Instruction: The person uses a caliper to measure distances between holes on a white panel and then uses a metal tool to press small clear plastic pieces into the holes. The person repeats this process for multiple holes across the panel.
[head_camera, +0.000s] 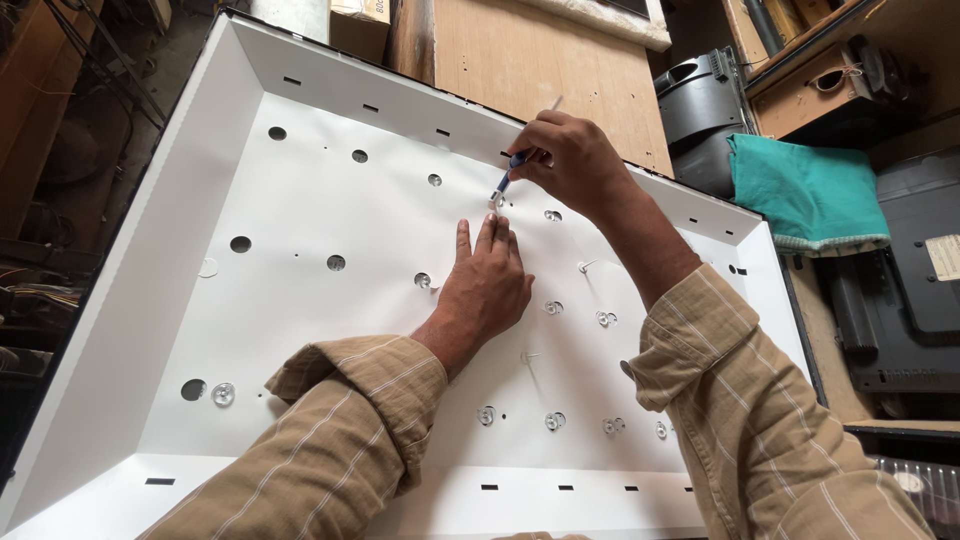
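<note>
White reflector tray (300, 210) spans counter; lenses seated along near edge and right half, left holes look empty, so roughly half left. Left hand (487, 285) flat, fingers released, pressing sheet mid-tray. Right hand (568, 160) fingers clenched on blue-tipped tool (510, 172), tip on lens (496, 201) toward far edge

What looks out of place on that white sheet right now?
One clear lens at lower left lies on the white reflector sheet beside its round hole, not over it; several other holes are bare.
</note>
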